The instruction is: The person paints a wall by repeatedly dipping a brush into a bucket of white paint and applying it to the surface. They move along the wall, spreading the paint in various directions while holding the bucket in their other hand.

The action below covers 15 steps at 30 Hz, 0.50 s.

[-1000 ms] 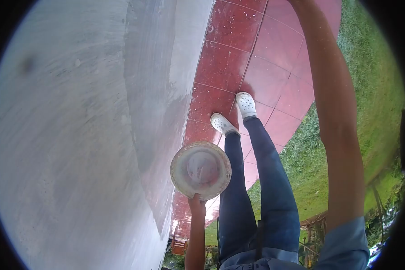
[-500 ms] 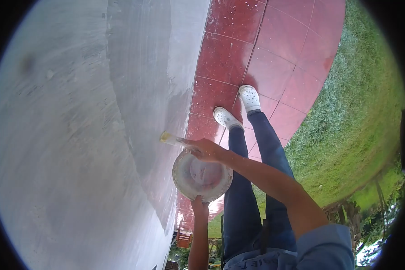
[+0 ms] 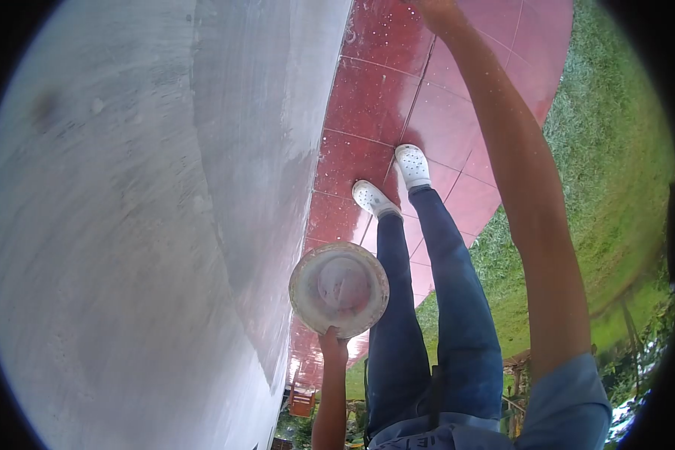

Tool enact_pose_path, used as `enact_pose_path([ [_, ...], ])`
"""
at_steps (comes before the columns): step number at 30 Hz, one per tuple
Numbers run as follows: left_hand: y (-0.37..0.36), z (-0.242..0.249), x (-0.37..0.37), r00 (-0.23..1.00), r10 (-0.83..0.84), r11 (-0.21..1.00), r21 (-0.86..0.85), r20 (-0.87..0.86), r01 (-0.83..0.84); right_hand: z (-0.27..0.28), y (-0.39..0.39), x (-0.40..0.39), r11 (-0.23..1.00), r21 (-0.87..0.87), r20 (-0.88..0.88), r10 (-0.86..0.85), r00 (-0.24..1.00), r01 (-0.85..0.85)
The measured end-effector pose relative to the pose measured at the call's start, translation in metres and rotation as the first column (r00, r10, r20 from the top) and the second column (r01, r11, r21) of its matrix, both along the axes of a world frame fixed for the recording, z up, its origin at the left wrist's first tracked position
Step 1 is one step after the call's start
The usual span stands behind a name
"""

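Note:
My left hand (image 3: 333,342) grips the near rim of a round, pale, stained bowl (image 3: 339,289), thumb over the edge. The bowl is beside the grey wall (image 3: 232,187), its inside facing the camera, with a whitish and pinkish patch at the bottom. My right arm stretches to the top edge of the view, where my right hand (image 3: 436,9) is mostly cut off. Its fingers and whatever they may hold are out of sight. The brush is not visible.
Red tiles (image 3: 367,97) run along the wall's foot, dotted with white specks. White clogs (image 3: 412,166) stand on them. Grass (image 3: 607,187) borders the tiles at the right. An orange-red object (image 3: 301,403) is at the bottom, near plants.
My right hand has moved from above the bowl up to the top edge, taking the brush out of view. My left hand and the bowl have barely moved.

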<state>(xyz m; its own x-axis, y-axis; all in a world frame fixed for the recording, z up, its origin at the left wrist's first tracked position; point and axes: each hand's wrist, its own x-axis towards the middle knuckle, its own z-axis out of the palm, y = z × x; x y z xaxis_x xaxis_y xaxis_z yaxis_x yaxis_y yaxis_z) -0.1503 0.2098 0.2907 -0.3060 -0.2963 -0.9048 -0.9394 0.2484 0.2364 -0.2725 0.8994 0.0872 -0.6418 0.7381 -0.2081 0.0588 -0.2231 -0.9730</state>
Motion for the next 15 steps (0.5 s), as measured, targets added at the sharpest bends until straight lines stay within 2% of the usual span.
enact_pose_path([
  [2, 0.005, 0.001, -0.004, 0.998, -0.060, 0.998, 0.028, 0.025, 0.059, -0.044, -0.071, -0.022, 0.918, -0.208, -0.048, -0.354, 0.934, 0.337],
  [4, 0.014, 0.002, -0.005, 0.999, -0.042, 0.999, 0.011, 0.018, 0.042, -0.005, -0.176, -0.038, 0.996, 0.004, 0.249, -0.088, 0.964, 0.090],
  [5, 0.018, 0.003, -0.007, 1.000, -0.018, 1.000, 0.001, 0.016, 0.018, 0.008, -0.231, -0.037, 0.997, -0.022, 0.283, -0.070, 0.957, 0.079],
  [7, 0.022, 0.007, -0.006, 1.000, -0.019, 1.000, -0.017, 0.018, 0.019, 0.034, -0.335, 0.002, 0.959, -0.261, 0.264, 0.181, 0.947, -0.110],
  [9, 0.030, 0.005, -0.010, 1.000, -0.022, 0.999, -0.032, 0.016, 0.022, 0.039, -0.391, 0.060, 0.774, -0.439, 0.144, 0.561, 0.815, -0.455],
  [11, 0.034, 0.006, -0.012, 0.999, 0.001, 0.996, -0.085, 0.048, 0.003, 0.024, -0.412, 0.091, 0.655, -0.189, 0.033, 0.749, 0.662, -0.732],
  [12, 0.023, 0.005, -0.010, 0.999, -0.001, 0.996, -0.088, 0.053, 0.006, 0.011, -0.410, 0.095, 0.588, -0.132, 0.029, 0.807, 0.590, -0.798],
  [13, -0.003, 0.000, -0.005, 0.971, -0.233, 0.970, -0.052, 0.050, 0.236, 0.002, -0.379, 0.088, 0.509, -0.070, 0.027, 0.861, 0.508, -0.858],
  [14, -0.008, 0.000, -0.003, 0.937, -0.346, 0.937, -0.035, 0.048, 0.348, -0.008, -0.336, 0.066, 0.505, -0.112, -0.004, 0.861, 0.509, -0.856],
  [15, -0.014, -0.001, -0.002, 0.891, -0.453, 0.891, -0.024, 0.039, 0.454, -0.010, -0.280, 0.045, 0.591, -0.192, 0.014, 0.800, 0.600, -0.783],
])
